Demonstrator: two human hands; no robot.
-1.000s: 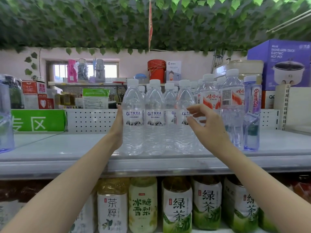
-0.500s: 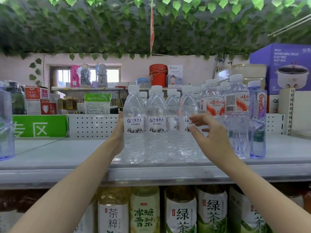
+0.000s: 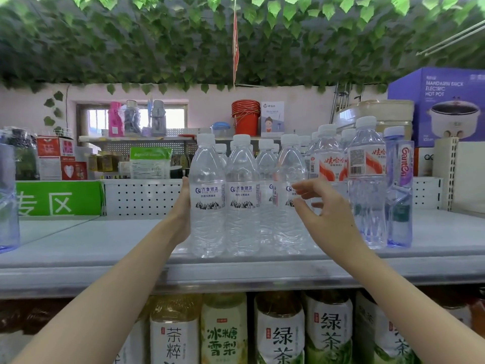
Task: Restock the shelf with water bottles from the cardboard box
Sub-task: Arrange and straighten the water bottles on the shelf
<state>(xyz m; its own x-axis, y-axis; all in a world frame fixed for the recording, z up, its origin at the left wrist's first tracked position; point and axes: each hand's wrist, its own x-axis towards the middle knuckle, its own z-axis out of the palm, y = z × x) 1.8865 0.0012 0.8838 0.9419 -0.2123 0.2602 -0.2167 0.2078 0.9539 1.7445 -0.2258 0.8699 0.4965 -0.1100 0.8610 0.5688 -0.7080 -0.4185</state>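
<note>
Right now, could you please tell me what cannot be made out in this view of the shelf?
- Cardboard box: nowhere in the head view.
- Left hand: its fingers are hidden behind the leftmost bottle, so the grip is unclear.
- Rear bottles: the front row covers them; no count is possible.
- Tea bottles below: cut off by the bottom edge.
- Blue bottle: cut off by the left edge.

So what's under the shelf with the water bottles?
Below the shelf stands a row of tea bottles with green and yellow labels. The shelf edge hides their caps, and the arms cover some of them at both sides.
</note>
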